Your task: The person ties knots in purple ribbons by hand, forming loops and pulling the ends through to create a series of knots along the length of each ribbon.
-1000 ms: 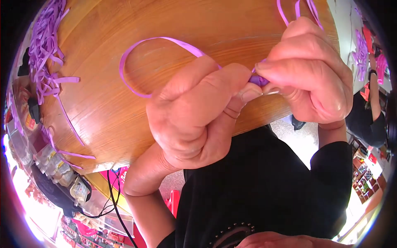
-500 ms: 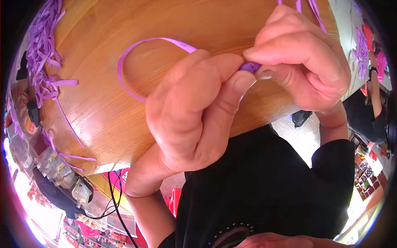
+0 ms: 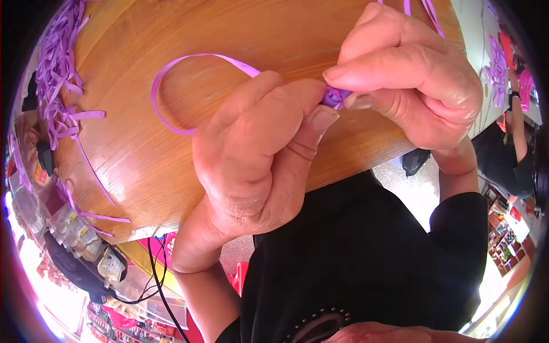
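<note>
A purple ribbon (image 3: 154, 94) loops out from under my left hand (image 3: 251, 154), above the wooden table. Its other part is a small, tightly folded purple bundle (image 3: 335, 96), pinched between the thumb and forefinger of both hands. My left hand grips the bundle's left side with the other fingers curled in. From the right, the thumb and forefinger of my right hand (image 3: 414, 74) close on its other side. The fingertips hide much of the folded part, so its exact shape cannot be made out.
The wooden table (image 3: 126, 154) lies under my hands. A heap of purple ribbon strips (image 3: 57, 74) hangs along its left edge, and more strips (image 3: 433, 17) lie at the far right. Black cables (image 3: 153, 274) run below the table's left corner. Another person's arm (image 3: 516, 126) shows at the far right.
Both hands have shifted slightly left with the bundle still pinched. More of the folded ribbon shows between the fingertips, and the loop has moved a little left.
</note>
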The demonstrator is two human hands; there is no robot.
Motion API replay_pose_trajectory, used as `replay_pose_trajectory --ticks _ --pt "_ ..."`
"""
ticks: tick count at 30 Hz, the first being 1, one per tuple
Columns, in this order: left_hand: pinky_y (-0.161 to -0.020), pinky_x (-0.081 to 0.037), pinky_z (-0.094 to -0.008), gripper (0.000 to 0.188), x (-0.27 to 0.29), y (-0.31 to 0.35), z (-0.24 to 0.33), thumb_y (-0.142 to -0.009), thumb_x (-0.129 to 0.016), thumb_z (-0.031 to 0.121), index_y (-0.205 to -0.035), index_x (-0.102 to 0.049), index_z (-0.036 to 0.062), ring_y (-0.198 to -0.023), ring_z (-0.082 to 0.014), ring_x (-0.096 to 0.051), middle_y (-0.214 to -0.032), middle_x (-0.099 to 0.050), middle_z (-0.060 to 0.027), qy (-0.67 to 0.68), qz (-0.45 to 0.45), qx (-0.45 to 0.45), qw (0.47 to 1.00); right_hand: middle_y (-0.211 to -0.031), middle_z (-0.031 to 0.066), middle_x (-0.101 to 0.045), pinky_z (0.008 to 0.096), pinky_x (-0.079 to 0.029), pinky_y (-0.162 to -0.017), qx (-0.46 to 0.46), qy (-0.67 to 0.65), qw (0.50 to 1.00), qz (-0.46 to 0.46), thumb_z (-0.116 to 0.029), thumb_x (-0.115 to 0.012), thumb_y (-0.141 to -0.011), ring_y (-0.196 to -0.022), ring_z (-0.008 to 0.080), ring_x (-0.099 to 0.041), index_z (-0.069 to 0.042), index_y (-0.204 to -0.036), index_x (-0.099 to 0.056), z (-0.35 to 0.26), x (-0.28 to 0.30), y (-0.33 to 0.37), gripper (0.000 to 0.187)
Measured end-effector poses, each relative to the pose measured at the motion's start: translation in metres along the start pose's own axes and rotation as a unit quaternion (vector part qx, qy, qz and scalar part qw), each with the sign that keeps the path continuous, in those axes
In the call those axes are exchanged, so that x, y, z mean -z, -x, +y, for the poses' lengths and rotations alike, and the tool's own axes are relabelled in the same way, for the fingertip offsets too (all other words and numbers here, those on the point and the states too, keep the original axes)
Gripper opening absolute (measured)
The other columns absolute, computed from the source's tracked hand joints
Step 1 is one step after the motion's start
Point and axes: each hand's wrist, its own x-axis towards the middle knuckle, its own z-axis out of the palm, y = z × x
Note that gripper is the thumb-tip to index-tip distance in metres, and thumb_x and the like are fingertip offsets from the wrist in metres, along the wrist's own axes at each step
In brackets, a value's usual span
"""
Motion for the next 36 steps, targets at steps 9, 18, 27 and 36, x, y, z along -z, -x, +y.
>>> replay_pose_trajectory --ticks 9,18,27,36 --pt "-0.077 -0.041 -0.0258 0.017 0.004 0.000 -0.005 -0.079 -0.064 -0.003 -0.096 -0.064 -0.0009 -0.081 -0.0151 -0.053 -0.085 -0.061 -0.0064 0.059 0.011 0.040 0.997 -0.087 0.0113 -0.063 0.0232 -0.046 -0.058 -0.035 -0.101 0.994 0.009 0.004 -0.070 -0.075 -0.069 0.0179 -0.059 0.001 -0.095 -0.068 0.003 -0.003 -0.002 0.020" --pt "-0.069 -0.038 -0.0215 0.010 -0.001 -0.006 -0.008 -0.081 -0.063 0.002 -0.091 -0.066 0.0000 -0.075 -0.0088 -0.047 -0.080 -0.054 -0.0006 0.145 0.052 0.083 0.985 -0.087 0.0107 -0.062 0.0240 -0.048 -0.060 -0.097 -0.031 0.994 -0.049 0.007 -0.069 -0.075 -0.073 0.0181 -0.061 0.001 -0.099 -0.065 0.004 0.007 0.002 0.026" --pt "-0.050 -0.028 -0.0206 0.012 -0.016 -0.001 -0.011 -0.088 -0.059 0.010 -0.097 -0.064 0.0029 -0.056 -0.0051 -0.034 -0.066 -0.044 0.0036 0.503 0.078 0.182 0.842 -0.082 0.0122 -0.059 0.0283 -0.041 -0.059 0.043 0.169 0.983 -0.051 0.000 -0.068 -0.074 -0.066 0.0210 -0.053 0.002 -0.093 -0.062 -0.003 0.002 -0.002 0.020" --pt "-0.054 -0.032 -0.0203 0.011 -0.017 -0.005 -0.012 -0.088 -0.059 0.009 -0.095 -0.064 0.0029 -0.059 -0.0056 -0.039 -0.070 -0.051 0.0022 0.391 0.075 0.117 0.910 -0.085 0.0107 -0.060 0.0257 -0.044 -0.059 -0.015 0.096 0.994 -0.059 0.004 -0.068 -0.075 -0.068 0.0185 -0.056 0.001 -0.095 -0.064 -0.003 0.007 -0.004 0.021"
